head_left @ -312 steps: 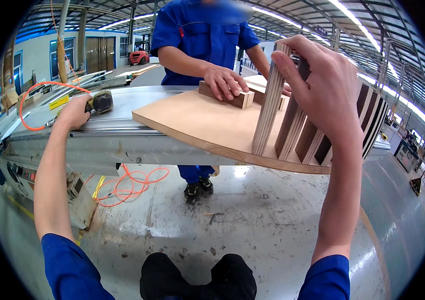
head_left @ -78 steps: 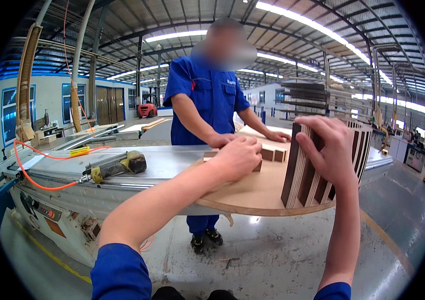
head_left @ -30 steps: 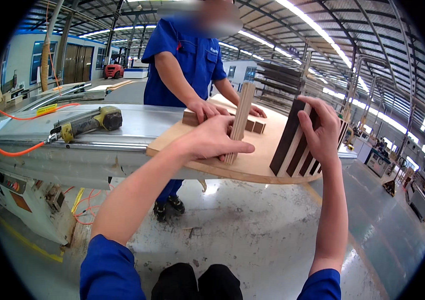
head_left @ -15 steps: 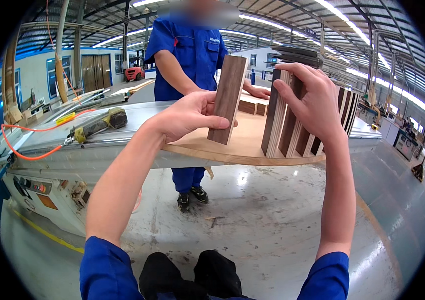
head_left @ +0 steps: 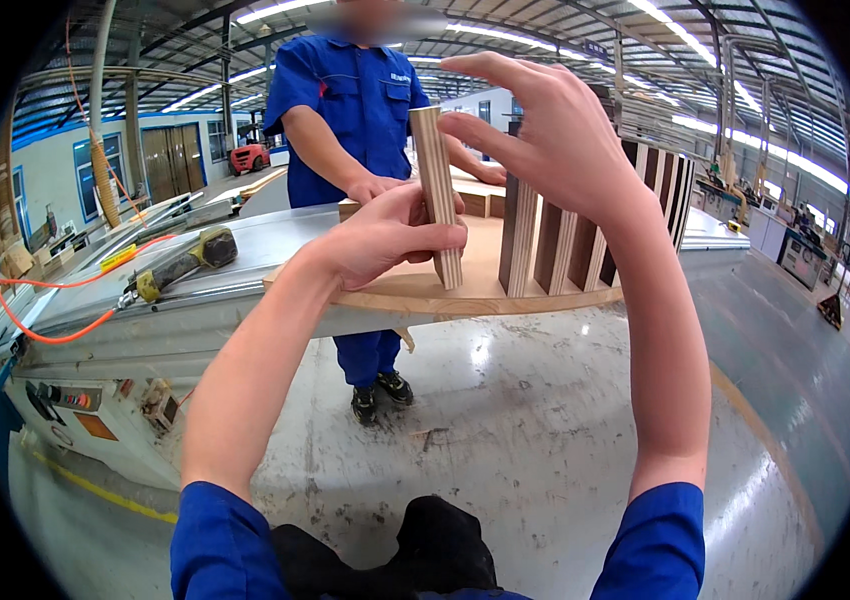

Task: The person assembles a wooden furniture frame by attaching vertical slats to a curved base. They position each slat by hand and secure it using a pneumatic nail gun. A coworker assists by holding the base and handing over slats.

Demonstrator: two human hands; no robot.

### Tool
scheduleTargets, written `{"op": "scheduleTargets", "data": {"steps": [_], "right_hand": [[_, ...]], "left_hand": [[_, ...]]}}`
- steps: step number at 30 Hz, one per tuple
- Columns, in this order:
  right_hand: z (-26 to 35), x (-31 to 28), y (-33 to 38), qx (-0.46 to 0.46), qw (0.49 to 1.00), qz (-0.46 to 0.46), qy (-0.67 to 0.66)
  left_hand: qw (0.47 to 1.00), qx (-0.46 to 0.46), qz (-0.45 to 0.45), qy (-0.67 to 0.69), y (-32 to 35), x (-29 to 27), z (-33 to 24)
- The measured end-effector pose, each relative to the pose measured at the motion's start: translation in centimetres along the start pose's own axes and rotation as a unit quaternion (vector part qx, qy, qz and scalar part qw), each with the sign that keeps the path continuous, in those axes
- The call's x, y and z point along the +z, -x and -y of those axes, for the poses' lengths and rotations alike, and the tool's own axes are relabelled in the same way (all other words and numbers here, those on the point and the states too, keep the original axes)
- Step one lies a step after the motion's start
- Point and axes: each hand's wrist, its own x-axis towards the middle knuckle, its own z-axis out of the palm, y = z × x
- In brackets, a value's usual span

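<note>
My left hand [head_left: 375,235] is closed on a plywood strip [head_left: 433,180], thumb in front and fingers behind. The strip stands nearly upright with its layered edge toward me, its lower end near the board's front edge. My right hand [head_left: 560,140] is raised with fingers spread and thumb apart. Its thumb tip is beside the strip's top; whether they touch I cannot tell. Behind and below that hand, several plywood strips [head_left: 518,235] with dark faces stand upright in a row on the wooden board [head_left: 480,272]. My right hand and forearm hide part of the row.
Across the metal bench [head_left: 245,235] stands a person in blue work clothes [head_left: 345,110], one hand [head_left: 375,187] behind my left hand. A hand-held air tool [head_left: 185,262] with an orange hose [head_left: 75,341] lies at the left. Control buttons [head_left: 75,399] are below the bench.
The strip in my left hand has turned from its broad brown face to its layered edge. My right hand has left the row's top and moved left and up, its fingers opening.
</note>
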Motion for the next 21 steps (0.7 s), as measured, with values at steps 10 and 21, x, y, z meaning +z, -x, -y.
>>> {"op": "scheduleTargets", "data": {"steps": [10, 21], "right_hand": [[-0.1, -1.0, 0.6, 0.044, 0.992, 0.109, -0.038], [-1.0, -1.0, 1.5, 0.083, 0.985, 0.147, -0.017]], "left_hand": [[0.999, 0.018, 0.04, -0.006, -1.6, 2.0, -0.1], [0.952, -0.016, 0.018, -0.304, 0.6, 2.0, -0.6]]}}
